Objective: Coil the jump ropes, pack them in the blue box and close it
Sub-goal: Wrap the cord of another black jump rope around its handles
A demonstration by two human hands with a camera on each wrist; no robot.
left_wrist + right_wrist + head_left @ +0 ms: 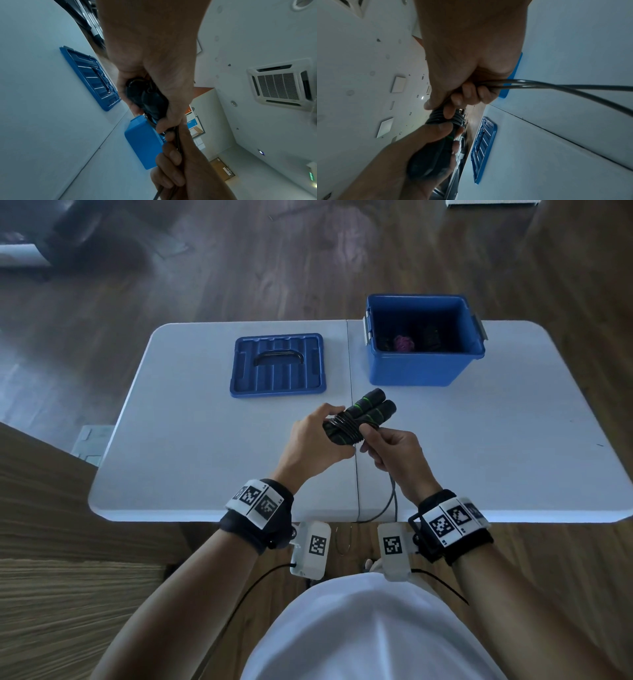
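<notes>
My left hand [317, 436] grips two black jump rope handles [368, 410] with green rings, held side by side above the white table [191, 440]. Several turns of black rope [344, 426] are wound round the handles. My right hand [390, 448] pinches the loose rope [556, 86] beside the winding; the rest trails over the near table edge [394, 501]. The open blue box [424, 371] stands at the back right, with dark and pink coiled ropes [403, 343] inside. Its blue lid [277, 366] lies flat to the left.
The table has a centre seam [352, 405] running front to back. Wooden floor surrounds it, and a wooden surface [51, 525] sits low at my left. In the left wrist view the box [145, 146] shows beyond my fingers, with the lid [92, 78] further off.
</notes>
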